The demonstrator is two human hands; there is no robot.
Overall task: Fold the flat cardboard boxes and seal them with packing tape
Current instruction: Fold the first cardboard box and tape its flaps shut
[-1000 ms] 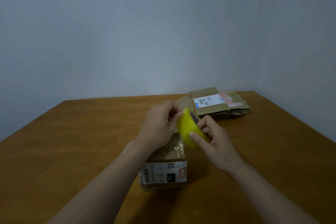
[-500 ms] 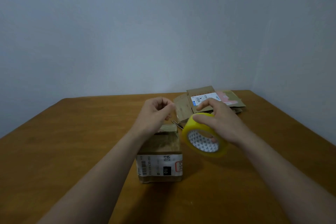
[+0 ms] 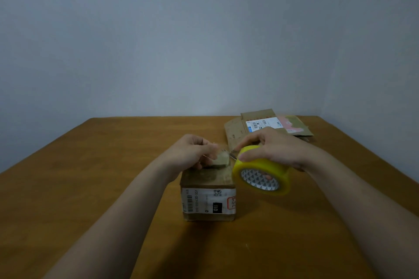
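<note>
A small folded cardboard box [image 3: 208, 204] with a white shipping label stands on the wooden table [image 3: 90, 176] in front of me. Over its far top edge my left hand [image 3: 192, 152] pinches the free end of a clear tape strip. To the right of the box my right hand [image 3: 274, 147] grips a yellow roll of packing tape [image 3: 263, 175] from above, with its hole facing me. A thin stretch of tape runs between the two hands, above a raised flap [image 3: 221, 159] of the box.
A stack of flat cardboard boxes [image 3: 267, 125] with labels lies at the far right of the table, just behind my right hand. Grey walls rise behind the table and to its right.
My right hand has turned the roll and drawn it right and down, away from my left hand. A short strip of tape now stretches between them. My left hand has dropped towards the box top.
</note>
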